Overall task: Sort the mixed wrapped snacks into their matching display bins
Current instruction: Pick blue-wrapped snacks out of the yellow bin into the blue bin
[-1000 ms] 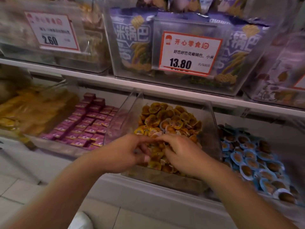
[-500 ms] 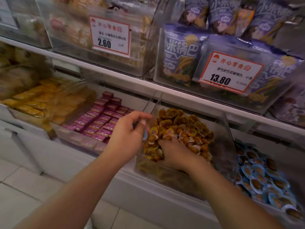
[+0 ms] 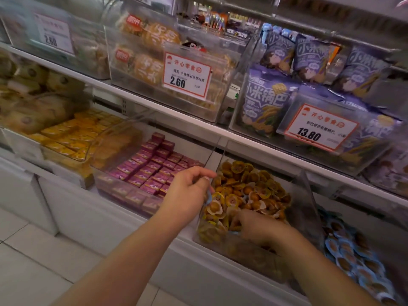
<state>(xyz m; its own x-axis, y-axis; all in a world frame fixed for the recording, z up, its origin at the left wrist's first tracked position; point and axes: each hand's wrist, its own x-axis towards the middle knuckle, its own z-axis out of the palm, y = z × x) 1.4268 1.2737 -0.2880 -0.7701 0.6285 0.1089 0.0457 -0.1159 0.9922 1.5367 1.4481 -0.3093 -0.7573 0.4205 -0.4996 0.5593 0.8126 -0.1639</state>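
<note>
A clear bin (image 3: pixel 309 208) on the lower shelf holds a heap of round yellow-wrapped snacks (image 3: pixel 254 186). My left hand (image 3: pixel 187 193) hovers at the bin's left wall and pinches a small blue-wrapped snack (image 3: pixel 208 197) between thumb and fingers. My right hand (image 3: pixel 258 226) lies palm down in the front of the heap, fingers curled into the snacks. Its fingertips are buried, and a sliver of blue shows under them. The bin of blue-wrapped snacks (image 3: pixel 353 257) stands just right of the yellow one.
Left of the yellow bin are a bin of magenta boxes (image 3: pixel 154 168) and one of yellow boxes (image 3: pixel 72 133). The upper shelf carries bread packs behind a 2.60 price tag (image 3: pixel 186 76) and purple bags (image 3: pixel 267 100). White tiled floor lies below.
My left hand lifted out of the yellow heap with a blue-wrapped snack and moved left and up. My right hand stayed digging in the heap. The view swung left.
</note>
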